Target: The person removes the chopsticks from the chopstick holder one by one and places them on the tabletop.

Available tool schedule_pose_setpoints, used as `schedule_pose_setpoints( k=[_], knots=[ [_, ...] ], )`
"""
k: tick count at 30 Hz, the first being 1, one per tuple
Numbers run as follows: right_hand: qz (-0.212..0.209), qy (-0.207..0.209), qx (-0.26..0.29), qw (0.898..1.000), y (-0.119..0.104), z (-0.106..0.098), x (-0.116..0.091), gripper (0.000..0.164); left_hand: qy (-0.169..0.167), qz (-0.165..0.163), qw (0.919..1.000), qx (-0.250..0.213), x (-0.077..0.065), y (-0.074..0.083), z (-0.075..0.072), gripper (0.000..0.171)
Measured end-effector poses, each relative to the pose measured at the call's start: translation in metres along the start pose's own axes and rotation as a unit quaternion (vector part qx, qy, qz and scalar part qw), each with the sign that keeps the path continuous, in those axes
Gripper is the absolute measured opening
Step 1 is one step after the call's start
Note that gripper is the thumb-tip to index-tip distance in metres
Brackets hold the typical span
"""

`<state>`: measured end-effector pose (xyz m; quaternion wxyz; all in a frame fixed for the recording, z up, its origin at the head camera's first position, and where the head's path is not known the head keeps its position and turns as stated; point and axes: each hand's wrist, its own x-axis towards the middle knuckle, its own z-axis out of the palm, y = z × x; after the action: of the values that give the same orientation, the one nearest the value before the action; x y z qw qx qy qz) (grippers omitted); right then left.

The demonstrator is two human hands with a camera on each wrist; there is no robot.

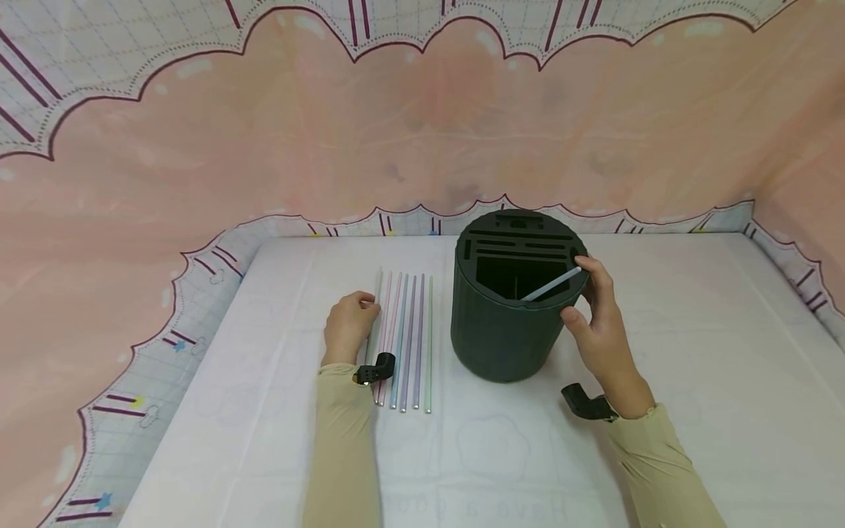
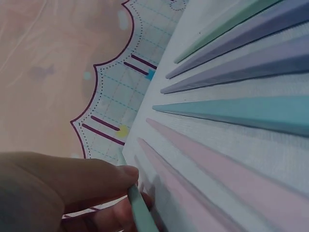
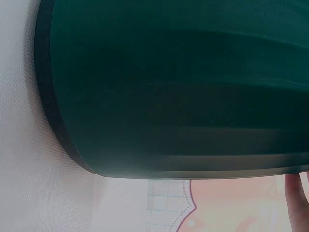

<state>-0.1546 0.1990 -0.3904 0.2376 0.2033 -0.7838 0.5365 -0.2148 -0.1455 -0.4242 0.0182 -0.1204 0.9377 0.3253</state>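
In the head view my left hand is at the left end of a row of pastel chopsticks. Between thumb and fingers it pinches a pale green chopstick, seen close in the left wrist view. Two pink chopsticks lie beside it, then a blue one, purple ones and another green. To their right stands a dark green utensil holder, upright, with an open compartment at the front of its top. A pale chopstick leans inside against the rim. My right hand grips the holder's right side near the top.
A white cloth covers the table. Behind and along its sides hangs a peach curtain with a scalloped white border. Black cameras are strapped to both wrists.
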Motion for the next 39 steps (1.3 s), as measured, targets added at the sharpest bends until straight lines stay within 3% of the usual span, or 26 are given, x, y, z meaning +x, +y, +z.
schedule_pose_setpoints(
  k=[16,29,39],
  knots=[
    [-0.01,0.003,0.008,1.0,-0.001,0.0,0.002,0.073,-0.002,0.023,0.9997,0.007,0.003,0.001,0.002,0.03],
    [0.001,0.0,0.007,1.0,-0.003,0.001,0.001,0.071,-0.055,0.039,0.9975,-0.023,0.002,0.0,-0.005,0.043],
    [0.005,0.002,0.0,1.0,-0.001,0.0,0.002,0.069,-0.019,0.102,0.9938,-0.041,-0.003,0.017,-0.021,0.038]
  ],
)
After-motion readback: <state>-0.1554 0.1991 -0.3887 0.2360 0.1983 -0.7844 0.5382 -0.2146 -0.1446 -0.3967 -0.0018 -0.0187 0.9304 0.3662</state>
